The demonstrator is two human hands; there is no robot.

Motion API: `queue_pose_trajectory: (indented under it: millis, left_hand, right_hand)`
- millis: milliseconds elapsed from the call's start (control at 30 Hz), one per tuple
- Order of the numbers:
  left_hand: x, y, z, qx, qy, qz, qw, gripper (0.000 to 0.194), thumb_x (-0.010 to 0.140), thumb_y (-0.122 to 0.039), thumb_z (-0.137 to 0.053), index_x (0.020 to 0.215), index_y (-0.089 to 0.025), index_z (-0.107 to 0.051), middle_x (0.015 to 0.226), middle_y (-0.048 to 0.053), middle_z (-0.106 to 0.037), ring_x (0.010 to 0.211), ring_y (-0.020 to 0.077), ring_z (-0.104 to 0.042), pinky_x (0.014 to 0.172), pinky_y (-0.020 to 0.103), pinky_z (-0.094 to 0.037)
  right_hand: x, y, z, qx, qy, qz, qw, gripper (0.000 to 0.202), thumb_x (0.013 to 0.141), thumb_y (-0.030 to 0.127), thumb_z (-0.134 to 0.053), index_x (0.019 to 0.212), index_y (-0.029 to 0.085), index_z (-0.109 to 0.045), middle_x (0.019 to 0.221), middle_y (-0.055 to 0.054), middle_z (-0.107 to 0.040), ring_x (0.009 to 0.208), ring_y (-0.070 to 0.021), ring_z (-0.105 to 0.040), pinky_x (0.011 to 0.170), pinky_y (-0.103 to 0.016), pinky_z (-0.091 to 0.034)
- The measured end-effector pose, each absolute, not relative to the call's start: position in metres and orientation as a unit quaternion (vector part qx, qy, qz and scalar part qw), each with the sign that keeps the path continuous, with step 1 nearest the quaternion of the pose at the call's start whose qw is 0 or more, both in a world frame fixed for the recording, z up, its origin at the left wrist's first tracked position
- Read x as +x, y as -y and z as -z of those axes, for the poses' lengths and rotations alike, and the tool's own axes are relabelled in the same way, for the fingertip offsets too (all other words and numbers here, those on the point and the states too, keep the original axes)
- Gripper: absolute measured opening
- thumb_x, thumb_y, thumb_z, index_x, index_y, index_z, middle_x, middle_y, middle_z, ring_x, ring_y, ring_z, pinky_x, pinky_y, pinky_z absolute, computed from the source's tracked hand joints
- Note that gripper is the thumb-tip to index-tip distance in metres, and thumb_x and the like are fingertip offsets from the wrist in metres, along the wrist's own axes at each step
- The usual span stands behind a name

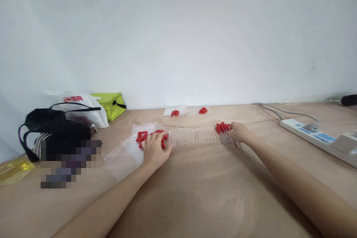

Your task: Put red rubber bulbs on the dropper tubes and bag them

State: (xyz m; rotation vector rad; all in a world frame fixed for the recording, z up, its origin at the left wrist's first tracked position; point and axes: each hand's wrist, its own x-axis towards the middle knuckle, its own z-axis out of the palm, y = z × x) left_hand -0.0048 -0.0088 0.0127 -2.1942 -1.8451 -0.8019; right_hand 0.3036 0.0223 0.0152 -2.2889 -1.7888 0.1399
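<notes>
A row of thin clear glass droppers [182,136] lies side by side across the middle of the table. At its right end, several droppers carry red rubber bulbs [222,127] on their far ends. My right hand [238,132] is closed at the rightmost of these, its fingertips partly hidden behind the bulbs. Loose red rubber bulbs [142,136] lie in a pile on a clear plastic bag [131,156] to the left of the row. Over that pile rests my left hand [155,150], fingers lying forward and thumb apart near the row's left end; some bulbs are hidden beneath it.
By the wall lie two small clear bags [181,111] with red bulbs on them. At left are a black bag [67,134], a white plastic bag [83,106] and a lime-green pouch [111,104]. A power strip [318,134] with cables stands at right.
</notes>
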Motion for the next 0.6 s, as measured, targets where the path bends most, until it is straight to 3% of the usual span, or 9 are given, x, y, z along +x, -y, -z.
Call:
queue_pose_trajectory:
  millis: [100, 200, 300, 600]
  left_hand:
    - [-0.009, 0.006, -0.016, -0.736, 0.622, 0.256, 0.074, 0.052, 0.061, -0.046, -0.061, 0.104, -0.018, -0.051, 0.101, 0.008, -0.056, 0.094, 0.0284, -0.043, 0.076, 0.038, -0.029]
    - [-0.013, 0.001, -0.018, -0.742, 0.620, 0.233, 0.103, 0.031, 0.063, -0.039, -0.059, 0.088, -0.020, -0.056, 0.096, 0.006, -0.056, 0.092, 0.0270, -0.043, 0.075, 0.038, -0.028]
    - [-0.016, -0.004, -0.019, -0.746, 0.611, 0.219, 0.151, 0.017, 0.068, -0.032, -0.053, 0.079, -0.021, -0.059, 0.094, 0.006, -0.056, 0.090, 0.0254, -0.044, 0.074, 0.038, -0.027]
    - [-0.011, -0.025, -0.022, -0.752, 0.607, 0.156, 0.205, 0.024, 0.075, -0.037, -0.047, 0.072, -0.019, -0.062, 0.086, 0.008, -0.057, 0.090, 0.0269, -0.044, 0.074, 0.040, -0.027]
  right_hand:
    - [0.298, -0.021, -0.018, -0.772, 0.617, -0.039, 0.149, 0.021, 0.073, 0.023, -0.048, 0.088, 0.013, -0.060, 0.082, -0.011, -0.064, 0.078, -0.0190, -0.058, 0.060, -0.023, -0.036]
    - [0.283, -0.021, -0.018, -0.742, 0.649, -0.031, 0.166, 0.020, 0.076, 0.025, -0.044, 0.082, 0.016, -0.061, 0.083, -0.009, -0.064, 0.078, -0.0180, -0.058, 0.061, -0.023, -0.037]
    - [0.266, -0.025, -0.014, -0.737, 0.664, -0.021, 0.125, 0.020, 0.076, 0.019, -0.042, 0.078, 0.013, -0.061, 0.084, -0.012, -0.064, 0.079, -0.0191, -0.059, 0.064, -0.024, -0.038]
    - [0.253, -0.044, -0.011, -0.761, 0.642, -0.032, 0.089, 0.016, 0.068, 0.010, -0.050, 0.078, 0.009, -0.063, 0.081, -0.018, -0.063, 0.076, -0.0221, -0.061, 0.061, -0.026, -0.042]
